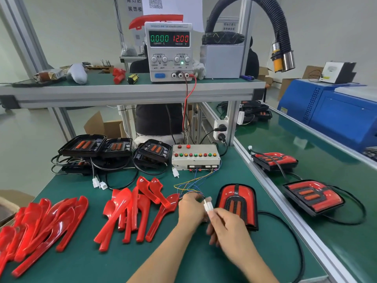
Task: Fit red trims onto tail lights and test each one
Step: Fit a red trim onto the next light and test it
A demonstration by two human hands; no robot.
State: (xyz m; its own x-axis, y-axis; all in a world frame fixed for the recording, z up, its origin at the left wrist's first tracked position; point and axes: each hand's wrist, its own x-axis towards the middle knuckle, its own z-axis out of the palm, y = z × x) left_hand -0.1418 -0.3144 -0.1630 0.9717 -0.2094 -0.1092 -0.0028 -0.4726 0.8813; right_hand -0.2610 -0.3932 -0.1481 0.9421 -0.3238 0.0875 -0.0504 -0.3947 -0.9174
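Your left hand (190, 207) curled around the coloured test wires (189, 186), your right hand (226, 227) pinching the white connector (208, 205) between both grips, trimmed tail light (237, 205) just right on the green surface (173, 262), red trims (130, 209) heaped left, connector join partly hidden by fingers.

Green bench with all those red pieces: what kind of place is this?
Probably a factory assembly and test station: a bench power supply, a button test box, and piles of red trims beside tail lights.
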